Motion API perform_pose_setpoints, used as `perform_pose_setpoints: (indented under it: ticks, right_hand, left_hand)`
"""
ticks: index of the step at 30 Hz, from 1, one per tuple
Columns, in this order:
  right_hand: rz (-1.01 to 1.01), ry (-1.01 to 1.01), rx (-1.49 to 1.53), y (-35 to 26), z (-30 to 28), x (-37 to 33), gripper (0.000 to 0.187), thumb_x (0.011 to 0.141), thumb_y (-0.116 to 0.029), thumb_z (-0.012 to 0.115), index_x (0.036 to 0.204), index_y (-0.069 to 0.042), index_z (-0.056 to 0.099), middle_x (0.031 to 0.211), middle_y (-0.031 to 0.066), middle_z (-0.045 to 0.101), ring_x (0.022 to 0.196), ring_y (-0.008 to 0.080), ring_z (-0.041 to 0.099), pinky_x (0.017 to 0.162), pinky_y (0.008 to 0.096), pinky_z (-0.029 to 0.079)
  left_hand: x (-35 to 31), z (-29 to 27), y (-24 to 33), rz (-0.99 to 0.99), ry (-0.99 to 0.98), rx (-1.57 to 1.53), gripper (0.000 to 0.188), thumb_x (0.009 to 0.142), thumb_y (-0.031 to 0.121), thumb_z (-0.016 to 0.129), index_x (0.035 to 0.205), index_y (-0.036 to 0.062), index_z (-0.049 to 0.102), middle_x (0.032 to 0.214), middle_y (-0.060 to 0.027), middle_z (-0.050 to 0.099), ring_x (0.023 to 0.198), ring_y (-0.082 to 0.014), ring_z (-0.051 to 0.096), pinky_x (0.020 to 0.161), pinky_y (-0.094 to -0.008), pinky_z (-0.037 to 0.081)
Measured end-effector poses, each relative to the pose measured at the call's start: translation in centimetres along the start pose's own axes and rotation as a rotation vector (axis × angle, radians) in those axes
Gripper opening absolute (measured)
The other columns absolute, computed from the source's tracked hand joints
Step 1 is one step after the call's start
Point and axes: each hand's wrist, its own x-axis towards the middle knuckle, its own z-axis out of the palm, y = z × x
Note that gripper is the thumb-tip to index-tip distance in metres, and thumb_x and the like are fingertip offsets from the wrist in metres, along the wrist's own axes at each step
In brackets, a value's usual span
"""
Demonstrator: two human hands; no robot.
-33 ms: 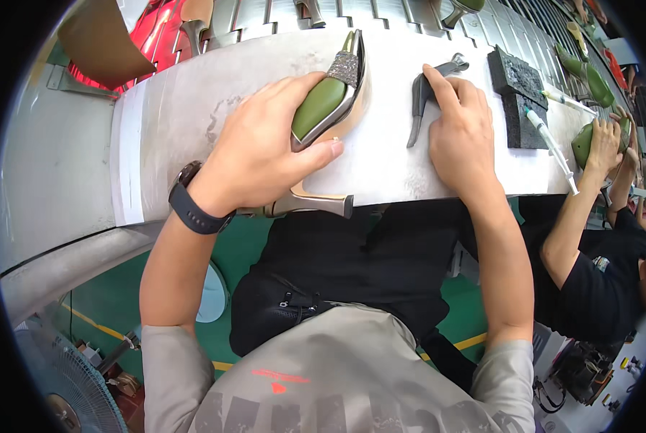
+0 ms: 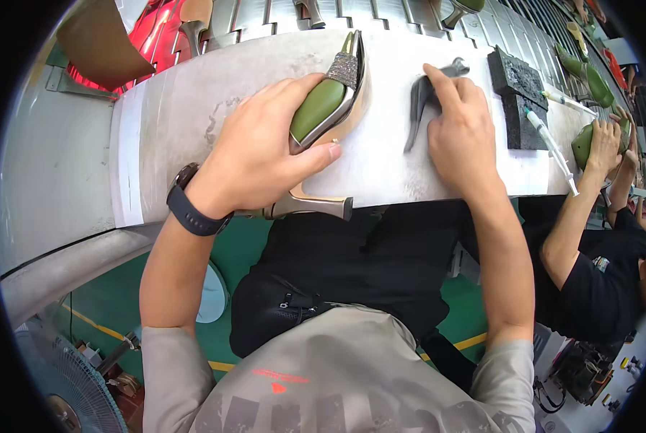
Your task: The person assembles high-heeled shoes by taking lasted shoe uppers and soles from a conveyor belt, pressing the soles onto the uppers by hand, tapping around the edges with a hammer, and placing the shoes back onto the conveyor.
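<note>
My left hand [image 2: 261, 148] is wrapped round a high-heeled shoe [image 2: 319, 108], green with a glittery silver band, held on its side above the worktable. Its pointed end faces away from me. A bronze-coloured heel [image 2: 312, 205] sticks out below the hand, over the table's near edge. On the right, my right hand [image 2: 463, 130] is closed on dark grey pincers [image 2: 420, 108] that look like a shoemaker's lasting pincers. The index finger stretches along their head. One handle shows to the left of the hand, slightly blurred; the grip inside the palm is hidden.
Right of the pincers stand black blocks [image 2: 521, 101] with syringes [image 2: 550, 144] beside them. Behind the pale worktable [image 2: 178, 115] runs a slatted metal conveyor [image 2: 254, 23] carrying more heeled shoes. At far right a co-worker's hand [image 2: 604, 144] holds a green shoe. A fan [image 2: 67, 382] stands lower left.
The visible handle of the pincers has swung slightly outward, down and to the left, and their head has blurred. My left hand and the shoe have shifted very slightly left.
</note>
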Motion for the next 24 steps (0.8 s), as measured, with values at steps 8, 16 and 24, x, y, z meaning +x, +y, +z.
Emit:
perform_pose_setpoints:
  ticks: [8, 16, 24]
  right_hand:
    - [-0.189, 0.082, 0.603, -6.2, -6.7, -1.8, 0.041, 0.08, -0.018, 0.087, 0.116, -0.003, 0.072, 0.109, 0.0215, 0.068, 0.092, 0.0276, 0.072, 0.075, 0.0343, 0.059]
    - [-0.125, 0.214, 0.807, -9.8, -0.4, -2.2, 0.038, 0.073, 0.0, 0.084, 0.108, 0.004, 0.07, 0.11, 0.023, 0.071, 0.101, 0.0391, 0.072, 0.089, 0.0445, 0.061]
    - [-0.05, 0.054, 1.006, -11.0, -0.3, -3.6, 0.04, 0.069, 0.002, 0.084, 0.107, 0.004, 0.071, 0.109, 0.0226, 0.072, 0.098, 0.0371, 0.073, 0.084, 0.0419, 0.062]
  left_hand:
    - [-0.1, -1.1, -1.9, 0.037, -0.073, -0.121, 0.078, 0.079, 0.029, 0.079, 0.143, -0.0088, 0.053, 0.131, -0.0271, 0.064, 0.119, -0.0409, 0.064, 0.104, -0.0417, 0.048]
    - [0.2, -0.1, -3.0, 0.083, 0.01, -0.245, 0.058, 0.094, 0.025, 0.064, 0.14, -0.0098, 0.055, 0.127, -0.0277, 0.066, 0.114, -0.0404, 0.067, 0.101, -0.0414, 0.05]
    - [0.2, 0.3, -2.4, 0.117, 0.043, -0.183, 0.045, 0.101, 0.016, 0.053, 0.137, -0.0111, 0.058, 0.124, -0.0291, 0.067, 0.108, -0.043, 0.067, 0.096, -0.0428, 0.051]
